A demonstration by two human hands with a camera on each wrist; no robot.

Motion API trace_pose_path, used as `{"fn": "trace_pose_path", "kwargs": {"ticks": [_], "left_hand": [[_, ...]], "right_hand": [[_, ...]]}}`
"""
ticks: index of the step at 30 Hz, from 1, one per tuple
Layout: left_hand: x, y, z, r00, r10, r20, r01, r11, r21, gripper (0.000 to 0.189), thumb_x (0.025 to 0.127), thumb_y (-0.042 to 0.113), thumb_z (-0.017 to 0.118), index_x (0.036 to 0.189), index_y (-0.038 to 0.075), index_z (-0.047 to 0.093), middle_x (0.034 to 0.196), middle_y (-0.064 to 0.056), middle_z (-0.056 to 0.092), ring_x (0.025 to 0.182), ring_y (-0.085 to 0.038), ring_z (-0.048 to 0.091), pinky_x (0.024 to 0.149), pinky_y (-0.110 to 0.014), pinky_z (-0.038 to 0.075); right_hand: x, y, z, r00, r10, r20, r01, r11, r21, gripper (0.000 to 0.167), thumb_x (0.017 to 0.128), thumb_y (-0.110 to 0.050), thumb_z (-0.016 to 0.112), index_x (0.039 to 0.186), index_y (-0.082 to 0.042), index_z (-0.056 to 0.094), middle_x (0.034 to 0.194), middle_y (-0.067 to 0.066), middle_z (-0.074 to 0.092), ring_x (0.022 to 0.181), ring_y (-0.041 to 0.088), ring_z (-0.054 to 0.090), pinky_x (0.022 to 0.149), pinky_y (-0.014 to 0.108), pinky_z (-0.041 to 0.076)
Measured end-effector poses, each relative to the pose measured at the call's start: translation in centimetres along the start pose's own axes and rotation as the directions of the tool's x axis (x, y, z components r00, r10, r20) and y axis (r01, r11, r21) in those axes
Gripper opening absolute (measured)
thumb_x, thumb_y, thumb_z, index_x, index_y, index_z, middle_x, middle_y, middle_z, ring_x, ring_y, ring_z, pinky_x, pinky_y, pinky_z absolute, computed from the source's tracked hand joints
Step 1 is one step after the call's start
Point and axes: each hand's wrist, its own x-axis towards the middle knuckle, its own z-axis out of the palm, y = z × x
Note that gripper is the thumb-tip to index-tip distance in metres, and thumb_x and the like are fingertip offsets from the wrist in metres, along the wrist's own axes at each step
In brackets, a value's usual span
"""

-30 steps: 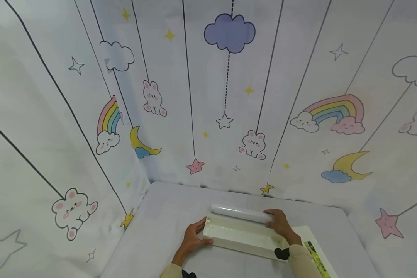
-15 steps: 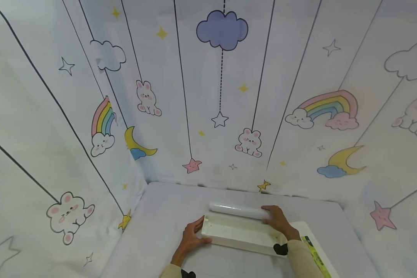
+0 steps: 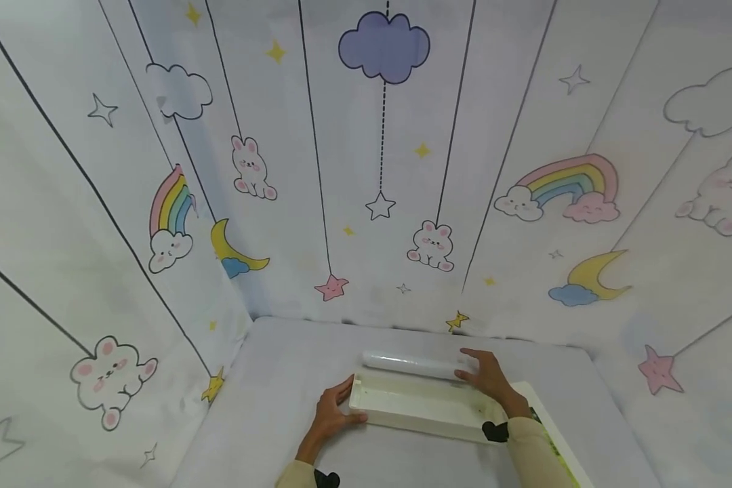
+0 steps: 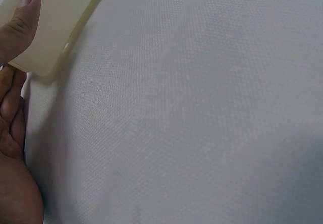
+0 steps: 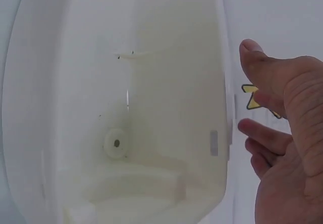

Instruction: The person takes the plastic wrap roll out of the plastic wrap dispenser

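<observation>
A long cream plastic box (image 3: 427, 400) lies with its hollow inside facing up on the white-covered table. My left hand (image 3: 334, 410) grips its left end, thumb on the front wall and fingers round the end; the left wrist view shows that thumb (image 4: 22, 24) against the box. Behind the box lies a shiny white roll (image 3: 402, 362), like cling film. At the roll's right end is my right hand (image 3: 491, 376), thumb and fingers spread apart. In the right wrist view, nothing shows between those fingers (image 5: 265, 135); the box wall stands beside them.
A flat cream panel (image 3: 531, 393) with a yellow-green label lies to the right, partly under the right sleeve (image 3: 533, 447). Printed cloth walls (image 3: 293, 203) enclose the table at the back and sides.
The right thumb and fingers have spread a little at the roll's end. The left hand keeps its hold on the box. The head view has shifted slightly.
</observation>
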Motion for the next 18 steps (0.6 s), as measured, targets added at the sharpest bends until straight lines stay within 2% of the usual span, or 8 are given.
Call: {"fn": "trace_pose_path", "kwargs": {"ticks": [3, 6, 10, 16, 18], "left_hand": [[0.2, -0.4, -0.2, 0.999, 0.043, -0.007, -0.043, 0.999, 0.011, 0.105, 0.078, 0.033, 0.102, 0.161, -0.004, 0.049, 0.157, -0.023, 0.059, 0.146, -0.041, 0.061, 0.12, -0.029, 0.051], [0.2, -0.9, -0.4, 0.999, 0.043, -0.023, -0.043, 0.999, -0.002, 0.106, 0.077, 0.035, 0.102, 0.162, -0.001, 0.049, 0.158, -0.02, 0.06, 0.146, -0.037, 0.061, 0.121, -0.03, 0.05], [0.2, -1.1, -0.7, 0.999, 0.032, -0.043, -0.033, 0.999, -0.023, 0.107, 0.076, 0.034, 0.102, 0.162, 0.0, 0.049, 0.159, -0.017, 0.06, 0.147, -0.033, 0.061, 0.121, -0.024, 0.047], [0.3, 0.0, -1.2, 0.999, 0.042, -0.023, -0.041, 0.999, 0.018, 0.104, 0.079, 0.027, 0.101, 0.161, -0.006, 0.046, 0.159, -0.024, 0.058, 0.147, -0.042, 0.059, 0.12, -0.023, 0.048], [0.6, 0.3, -1.7, 0.999, 0.04, -0.003, -0.04, 0.999, 0.003, 0.106, 0.078, 0.024, 0.101, 0.163, -0.005, 0.044, 0.162, -0.023, 0.054, 0.15, -0.043, 0.055, 0.12, -0.017, 0.044]], "right_hand": [[0.2, -0.4, -0.7, 0.997, 0.071, 0.023, -0.072, 0.997, 0.018, 0.055, 0.093, -0.016, 0.087, 0.135, 0.014, 0.069, 0.138, 0.037, 0.069, 0.13, 0.061, 0.063, 0.108, 0.077, 0.049], [0.2, -0.5, -1.1, 0.994, 0.109, 0.023, -0.109, 0.994, -0.005, 0.054, 0.095, -0.016, 0.086, 0.137, 0.014, 0.067, 0.14, 0.036, 0.068, 0.133, 0.06, 0.062, 0.111, 0.075, 0.048], [0.4, -0.4, -1.2, 0.994, 0.106, -0.005, -0.106, 0.994, -0.013, 0.055, 0.095, -0.015, 0.086, 0.137, 0.014, 0.067, 0.14, 0.037, 0.068, 0.132, 0.061, 0.062, 0.111, 0.076, 0.048], [0.7, 0.2, -0.7, 0.997, 0.038, -0.068, -0.04, 0.999, -0.025, 0.056, 0.093, -0.019, 0.086, 0.134, 0.014, 0.069, 0.134, 0.039, 0.069, 0.124, 0.064, 0.064, 0.103, 0.078, 0.05], [1.1, 0.1, -0.7, 0.996, 0.067, -0.055, -0.069, 0.997, -0.023, 0.057, 0.096, -0.022, 0.084, 0.138, 0.013, 0.067, 0.138, 0.039, 0.067, 0.128, 0.063, 0.061, 0.106, 0.077, 0.048]]}}
